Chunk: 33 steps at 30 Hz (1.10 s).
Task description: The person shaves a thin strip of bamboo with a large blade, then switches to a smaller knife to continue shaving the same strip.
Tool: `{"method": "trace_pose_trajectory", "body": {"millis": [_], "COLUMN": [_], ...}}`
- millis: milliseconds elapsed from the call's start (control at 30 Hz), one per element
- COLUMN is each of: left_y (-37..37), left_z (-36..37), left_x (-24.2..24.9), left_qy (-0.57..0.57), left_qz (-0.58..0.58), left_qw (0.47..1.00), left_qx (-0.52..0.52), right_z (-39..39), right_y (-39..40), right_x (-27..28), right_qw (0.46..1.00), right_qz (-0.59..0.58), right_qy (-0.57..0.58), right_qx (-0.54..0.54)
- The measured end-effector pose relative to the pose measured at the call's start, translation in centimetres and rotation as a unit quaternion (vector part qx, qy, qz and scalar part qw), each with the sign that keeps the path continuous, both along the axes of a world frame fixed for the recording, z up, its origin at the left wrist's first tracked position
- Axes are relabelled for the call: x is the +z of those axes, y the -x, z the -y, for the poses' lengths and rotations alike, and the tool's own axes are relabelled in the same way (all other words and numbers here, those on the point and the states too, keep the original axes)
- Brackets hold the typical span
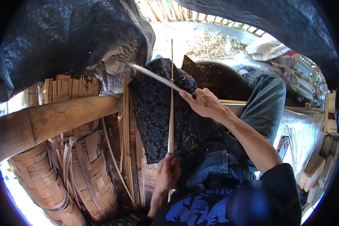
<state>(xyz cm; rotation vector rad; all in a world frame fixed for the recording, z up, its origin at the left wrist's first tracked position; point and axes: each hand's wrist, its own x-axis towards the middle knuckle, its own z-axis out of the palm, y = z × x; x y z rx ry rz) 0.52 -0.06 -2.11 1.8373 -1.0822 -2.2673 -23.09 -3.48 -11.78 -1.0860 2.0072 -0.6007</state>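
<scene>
My left hand (pixel 167 173) is closed around the lower part of a long, thin bamboo strip (pixel 171 128), which points up and away from me. In my right hand (pixel 207 103) is a knife (pixel 154 76), its long blade reaching to the upper left and blurred toward the tip. The blade crosses the upper half of the strip, and my fingers hide its handle. Beneath both lies a dark blue patterned cloth (pixel 150 120) draped over my leg, with a few thin curled shavings on it.
A thick bamboo pole (pixel 56 116) runs along the left, above woven bamboo baskets (pixel 60 184). Dark plastic sheeting (pixel 64 41) hangs at upper left. A round dark basin (pixel 222 79) stands beyond my knee. At right are a phone (pixel 284 145) and wooden blocks (pixel 313 165).
</scene>
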Motion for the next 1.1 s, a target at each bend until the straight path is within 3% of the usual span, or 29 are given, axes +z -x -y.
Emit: {"method": "trace_pose_trajectory", "body": {"millis": [67, 167, 233, 333, 367, 467, 633, 700, 733, 800, 933, 1000, 1100], "left_y": [-0.5, 0.5, 0.7, 0.7, 0.6, 0.5, -0.7, -0.9, -0.7, 0.3, 1.1, 1.4, 0.8], "left_z": [0.4, 1.2, 1.4, 1.4, 1.3, 0.9, 0.4, -0.3, -0.1, 0.8, 0.5, 0.3, -0.5], "left_x": [-2.1, -1.9, -1.9, -1.7, -1.6, -1.7, -2.7, -3.2, -2.9, -1.5, 0.1, 0.6, 0.7], "left_qy": [0.001, 0.007, -0.012, -0.004, 0.020, 0.070, 0.123, 0.214, 0.212, 0.052, 0.032, 0.035, 0.064], "left_qz": [-0.066, -0.073, -0.076, -0.054, -0.043, -0.009, 0.017, 0.037, 0.039, -0.004, 0.015, 0.012, 0.043], "left_qw": [0.996, 0.996, 0.996, 0.998, 0.999, 0.997, 0.989, 0.970, 0.970, 0.998, 0.999, 0.999, 0.995], "left_qx": [0.056, 0.046, 0.050, 0.026, 0.003, -0.044, -0.083, -0.112, -0.111, -0.020, 0.013, -0.024, -0.056], "right_z": [-0.9, -3.7, -5.3, -5.5, -5.8, -5.1, -4.8, -6.1, -6.1, -6.1, -5.4, -4.2, -3.5], "right_y": [0.0, -0.2, -0.5, -0.6, -0.8, -0.8, -0.5, -0.9, -1.0, -1.2, -1.8, -2.1, -2.4], "right_x": [1.2, 2.0, 1.5, 3.2, 2.0, 1.0, 2.6, 2.3, 2.0, 1.6, 2.0, 2.3, 2.4], "right_qw": [0.999, 0.993, 0.990, 0.992, 0.995, 0.996, 0.992, 0.990, 0.990, 0.993, 0.994, 0.991, 0.992], "right_qz": [0.032, 0.065, -0.010, -0.029, -0.038, -0.048, 0.043, -0.038, -0.037, -0.021, -0.045, 0.012, 0.003], "right_qy": [-0.020, -0.094, -0.009, -0.050, 0.002, 0.001, -0.073, 0.001, -0.001, 0.021, 0.045, -0.067, -0.050], "right_qx": [0.010, 0.041, 0.140, 0.113, 0.091, 0.074, 0.098, 0.134, 0.136, 0.116, 0.094, 0.116, 0.114]}}
